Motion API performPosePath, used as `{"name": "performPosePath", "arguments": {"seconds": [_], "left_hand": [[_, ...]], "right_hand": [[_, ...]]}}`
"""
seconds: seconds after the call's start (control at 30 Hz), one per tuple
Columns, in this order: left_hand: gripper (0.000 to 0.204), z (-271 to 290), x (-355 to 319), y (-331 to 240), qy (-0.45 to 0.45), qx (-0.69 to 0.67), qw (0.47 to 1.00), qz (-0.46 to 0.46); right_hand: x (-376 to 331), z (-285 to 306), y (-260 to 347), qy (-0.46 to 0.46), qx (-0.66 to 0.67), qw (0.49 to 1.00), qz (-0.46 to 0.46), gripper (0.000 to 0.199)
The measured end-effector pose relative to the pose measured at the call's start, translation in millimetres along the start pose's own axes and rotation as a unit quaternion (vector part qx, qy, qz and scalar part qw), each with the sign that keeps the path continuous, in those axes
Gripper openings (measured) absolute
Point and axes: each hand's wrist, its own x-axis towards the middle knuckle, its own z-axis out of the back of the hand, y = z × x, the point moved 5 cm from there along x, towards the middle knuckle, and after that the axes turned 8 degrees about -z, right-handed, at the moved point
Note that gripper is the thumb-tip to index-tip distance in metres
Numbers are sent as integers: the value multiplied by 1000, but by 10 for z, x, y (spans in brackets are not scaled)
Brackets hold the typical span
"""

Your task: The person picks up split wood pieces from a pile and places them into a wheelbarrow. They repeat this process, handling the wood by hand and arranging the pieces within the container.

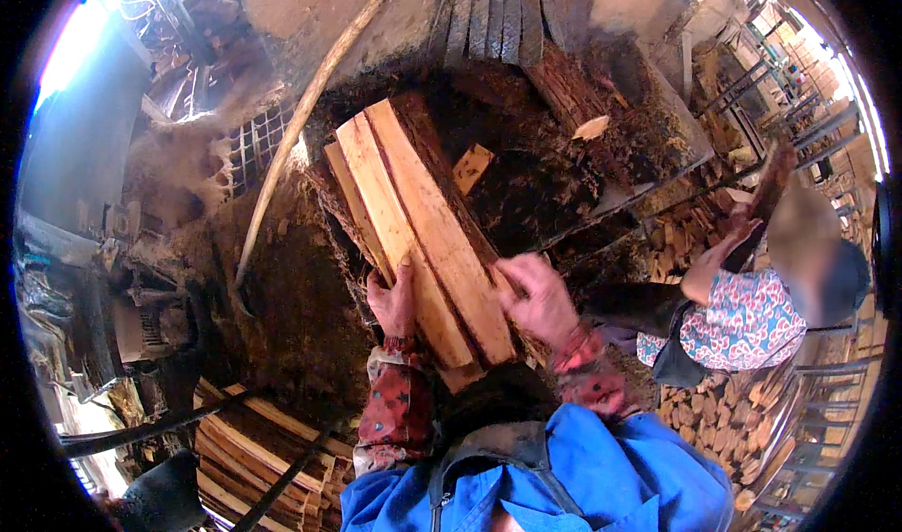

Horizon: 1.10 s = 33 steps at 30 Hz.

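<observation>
Right across the middle of the scene, and taking centre stage, lay the pale boards [442, 231], two of them side by side with a dark seam between, slanting from far left to near right! Bark edged their right side, and a narrower wooden strip [353, 198] sat tight along their left. On the left edge, near end, was the person's left hand [393, 302], clasped firmly on the wood with its thumb up on the bright face. Over on the right edge came the right hand [540, 297], fingers bent and badly blurred, close against the timber; whether it pinched the wood or merely touched it, you could not tell. Just beyond, to the right, lay a small wooden block [472, 167], and farther off a bark-covered log [564, 81] showed its pale cut end. A long curved pole [299, 120] leaned through the far left. And what about the right side? A co-worker in a patterned shirt [747, 320] held a dark length of wood [775, 179], with heaped firewood [714, 429] on the near side, while long slabs [244, 438] lay stacked at near left.
</observation>
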Motion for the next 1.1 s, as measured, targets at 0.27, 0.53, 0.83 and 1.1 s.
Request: {"name": "performPosePath", "arguments": {"seconds": [0.27, 0.53, 0.83, 1.1], "left_hand": [[62, 25, -32, -155, -2, -10, 1000, -13], [66, -4, 1, 2, -18, 23, 1000, 11], [61, -21, -42, -235, -20, 37, 999, 10], [59, 4, -49, -251, -2, -1, 1000, 13]], "right_hand": [[1642, 1335, -1659, -263, -140, 949, -100, 33], [2411, 1579, -3200, -125, -236, 936, -228, 72], [1954, 1796, -2559, -242, -294, 916, -130, 47], [655, 812, -758, -124, 79, 976, -160, 22]]}}
